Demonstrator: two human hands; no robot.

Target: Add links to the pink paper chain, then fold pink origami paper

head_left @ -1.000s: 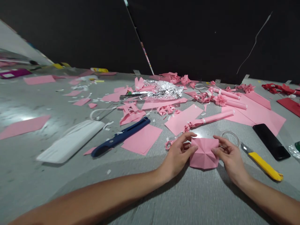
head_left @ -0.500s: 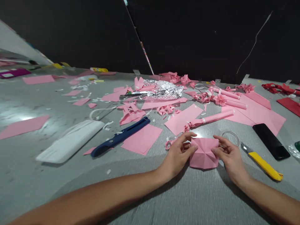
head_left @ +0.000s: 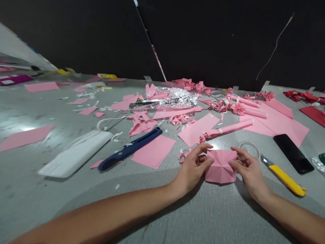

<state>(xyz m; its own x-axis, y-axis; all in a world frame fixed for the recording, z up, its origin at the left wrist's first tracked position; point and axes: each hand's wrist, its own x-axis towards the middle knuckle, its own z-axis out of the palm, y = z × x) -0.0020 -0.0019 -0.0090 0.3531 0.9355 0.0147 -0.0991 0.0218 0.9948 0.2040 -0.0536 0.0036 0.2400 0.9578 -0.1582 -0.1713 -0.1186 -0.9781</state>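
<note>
Right of centre in the frame, the creased pink square [head_left: 221, 166] lies between the left hand [head_left: 191, 169] and right hand [head_left: 250, 173], each pinching one side.

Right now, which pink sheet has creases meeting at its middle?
The small square held by the left hand and right hand; the flat sheets nearby show no such creases.

Sides of the pink square [head_left: 221, 171] partly hidden by fingers [head_left: 208, 162], red sheet [head_left: 314, 115] cut off at right edge.
</note>
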